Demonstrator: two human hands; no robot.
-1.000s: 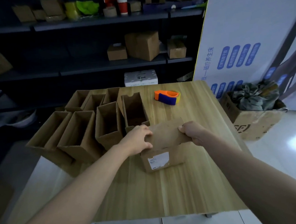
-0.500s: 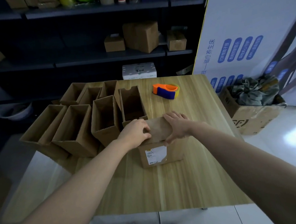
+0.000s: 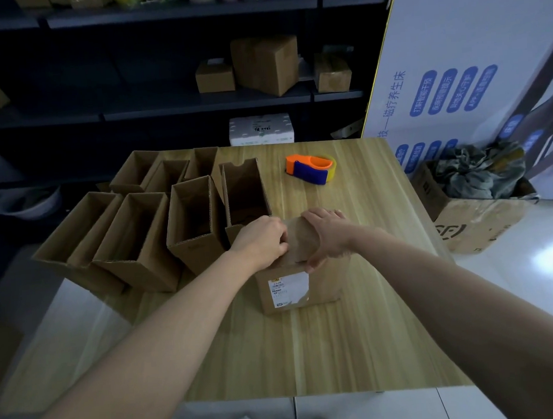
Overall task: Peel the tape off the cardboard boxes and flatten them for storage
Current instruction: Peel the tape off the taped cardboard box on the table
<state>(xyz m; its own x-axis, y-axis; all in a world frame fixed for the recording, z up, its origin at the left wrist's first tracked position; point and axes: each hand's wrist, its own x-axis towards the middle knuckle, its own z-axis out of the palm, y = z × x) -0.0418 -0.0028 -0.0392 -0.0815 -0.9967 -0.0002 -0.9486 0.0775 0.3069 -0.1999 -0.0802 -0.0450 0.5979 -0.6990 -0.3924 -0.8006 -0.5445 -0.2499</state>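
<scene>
Right hand (image 3: 326, 237) clamps across the top of the closed box (image 3: 298, 289): fingers (image 3: 321, 214) hooked over the far edge, thumb pressed on the near edge just above the label (image 3: 289, 288). Left hand (image 3: 261, 240) sits at the top's left side, knuckles up, fingers curled, tips against the top face. Can't tell whether it's pinching tape or only pressing; thumb hidden, no tape visible under it.

Change: 1 s ago the 2 hands held the box at opposite ends, right hand out at the right edge. 0.5 s ago the right hand lay flat on the top. Now it spans the top and grips front-to-back. Left hand has hardly shifted. My read: the box is being pinned so the left fingers can start on the seam. Peel not visibly started; this 1 box is sealed and unflattened.

Pose: both forearms reach in from the bottom corners and converge on the box, wrists fairly level, right wrist bent inward.

Box stands upright on the wooden table (image 3: 311, 354), mid-table, touching or just beside the nearest of about 7 open boxes (image 3: 132, 232) crowding the left half, none flattened. Tape dispenser (image 3: 310, 169) lies well apart at the far side.
</scene>
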